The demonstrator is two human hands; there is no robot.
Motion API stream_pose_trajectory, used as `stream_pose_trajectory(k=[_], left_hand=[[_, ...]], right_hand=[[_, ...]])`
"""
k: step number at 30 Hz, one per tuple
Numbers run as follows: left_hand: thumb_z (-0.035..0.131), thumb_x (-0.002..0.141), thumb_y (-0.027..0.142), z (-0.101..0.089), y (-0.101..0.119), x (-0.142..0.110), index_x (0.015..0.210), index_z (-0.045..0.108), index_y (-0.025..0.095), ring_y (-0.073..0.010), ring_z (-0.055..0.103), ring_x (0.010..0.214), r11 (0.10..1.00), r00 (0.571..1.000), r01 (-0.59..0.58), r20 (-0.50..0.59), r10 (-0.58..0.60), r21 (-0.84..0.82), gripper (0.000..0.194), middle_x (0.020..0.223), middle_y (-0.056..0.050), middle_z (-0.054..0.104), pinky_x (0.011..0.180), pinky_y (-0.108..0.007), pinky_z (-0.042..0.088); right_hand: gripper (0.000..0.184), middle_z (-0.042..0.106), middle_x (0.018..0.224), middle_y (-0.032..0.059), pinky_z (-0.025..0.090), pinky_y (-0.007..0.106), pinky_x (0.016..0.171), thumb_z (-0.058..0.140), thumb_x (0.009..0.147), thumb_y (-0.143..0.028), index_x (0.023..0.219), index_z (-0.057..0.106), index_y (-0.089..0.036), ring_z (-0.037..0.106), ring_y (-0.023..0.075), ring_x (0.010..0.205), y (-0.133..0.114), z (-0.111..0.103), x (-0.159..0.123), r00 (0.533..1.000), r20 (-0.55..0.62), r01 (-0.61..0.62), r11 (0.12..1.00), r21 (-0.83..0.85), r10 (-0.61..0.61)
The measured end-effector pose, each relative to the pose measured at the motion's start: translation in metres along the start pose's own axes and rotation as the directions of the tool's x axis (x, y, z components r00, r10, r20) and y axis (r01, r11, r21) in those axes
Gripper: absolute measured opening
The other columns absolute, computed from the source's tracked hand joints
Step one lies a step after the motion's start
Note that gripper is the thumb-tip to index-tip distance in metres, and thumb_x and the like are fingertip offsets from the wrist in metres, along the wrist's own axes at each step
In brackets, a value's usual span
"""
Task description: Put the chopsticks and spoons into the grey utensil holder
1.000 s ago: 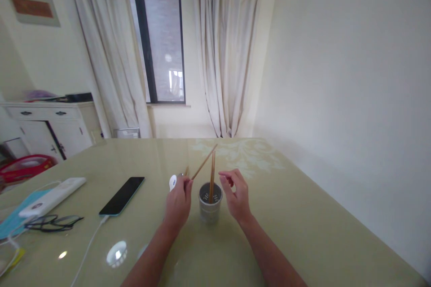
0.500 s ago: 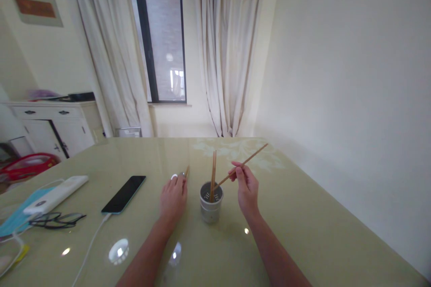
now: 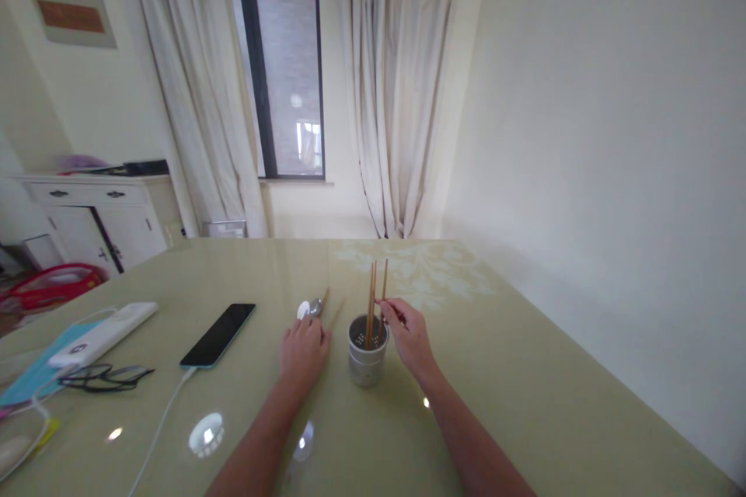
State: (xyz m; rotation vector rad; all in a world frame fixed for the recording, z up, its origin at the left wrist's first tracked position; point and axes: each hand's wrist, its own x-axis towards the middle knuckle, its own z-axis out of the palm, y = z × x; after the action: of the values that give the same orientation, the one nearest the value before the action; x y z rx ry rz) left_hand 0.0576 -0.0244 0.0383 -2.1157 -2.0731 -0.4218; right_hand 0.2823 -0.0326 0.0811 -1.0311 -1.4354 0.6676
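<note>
Chopstick holder with chopsticks, two hands, on a glossy counter

Clock directions are taken from the holder, with 12 at the far edge.

1. Metal utensil holder, grey, round, perforated base; upright on the pale green counter. Contents: two wooden chopsticks, close together, nearly upright.

2. Third chopstick, nearly upright, lower end within the holder's mouth on the 3 o'clock side. Grasped between the fingers of the right hand, which is at 2 o'clock, just beside the rim.

3. Left hand, at 9 o'clock, palm down, apart from the holder. Its fingers lie over the near ends of several utensils; whether they grip anything cannot be told.

4. Utensils beyond that hand: white spoon at 10; metal spoon between 10 and 11, with a wooden tip showing past it; blurred loose chopstick at 11, projecting from beside the fingers.

5. Smartphone, dark screen, at 9, white cable attached. Farther out at 9: folded eyeglasses, white oblong device, blue face mask.
</note>
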Motion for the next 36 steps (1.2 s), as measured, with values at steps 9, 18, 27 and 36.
stream_pose_trajectory(k=[9, 18, 27, 36], left_hand=[[0.043, 0.106, 0.037, 0.001, 0.009, 0.007, 0.092, 0.065, 0.020, -0.0278, 0.069, 0.097, 0.961, 0.963, -0.078, -0.269, 0.003, -0.267, 0.031, 0.096, -0.011, 0.073, 0.091, -0.040, 0.052], [0.032, 0.110, 0.036, -0.007, 0.022, -0.005, 0.109, 0.058, 0.022, -0.0246, 0.074, 0.079, 0.811, 0.929, -0.070, -0.334, -0.159, -0.581, 0.030, 0.093, -0.008, 0.075, 0.069, -0.035, 0.052], [0.043, 0.109, 0.028, -0.016, 0.030, -0.023, 0.118, 0.065, 0.023, -0.0176, 0.074, 0.091, 0.644, 0.641, -0.697, -0.677, 0.362, -0.316, 0.025, 0.101, -0.008, 0.077, 0.083, -0.030, 0.058], [0.041, 0.106, 0.027, -0.011, 0.006, 0.002, 0.102, 0.068, 0.020, -0.0251, 0.070, 0.097, 0.959, 0.962, -0.064, -0.274, -0.015, -0.277, 0.028, 0.098, -0.009, 0.073, 0.088, -0.036, 0.053]], right_hand=[[0.043, 0.067, 0.077, 0.0044, 0.045, 0.029, 0.063, 0.064, 0.097, -0.051, 0.077, 0.082, -0.018, 0.062, 0.0180, 0.070, -0.002, -0.002, -0.002, 0.999, -0.036, 0.038, 0.997, -0.060, -0.041], [0.047, 0.063, 0.079, 0.0041, 0.047, 0.031, 0.063, 0.057, 0.103, -0.055, 0.088, 0.083, -0.019, 0.058, 0.0184, 0.068, -0.001, -0.003, -0.001, 0.991, -0.066, 0.106, 0.981, -0.162, -0.118], [0.020, 0.076, 0.098, 0.0082, 0.055, 0.036, 0.081, 0.061, 0.105, -0.036, 0.106, 0.077, -0.024, 0.069, 0.0237, 0.091, -0.025, 0.005, -0.028, 0.927, 0.044, 0.373, 0.928, -0.004, -0.373], [0.035, 0.074, 0.078, 0.0047, 0.053, 0.031, 0.063, 0.062, 0.101, -0.054, 0.105, 0.067, -0.019, 0.066, 0.0186, 0.065, -0.017, -0.016, 0.002, 0.938, -0.337, 0.162, 0.960, 0.227, -0.079]])
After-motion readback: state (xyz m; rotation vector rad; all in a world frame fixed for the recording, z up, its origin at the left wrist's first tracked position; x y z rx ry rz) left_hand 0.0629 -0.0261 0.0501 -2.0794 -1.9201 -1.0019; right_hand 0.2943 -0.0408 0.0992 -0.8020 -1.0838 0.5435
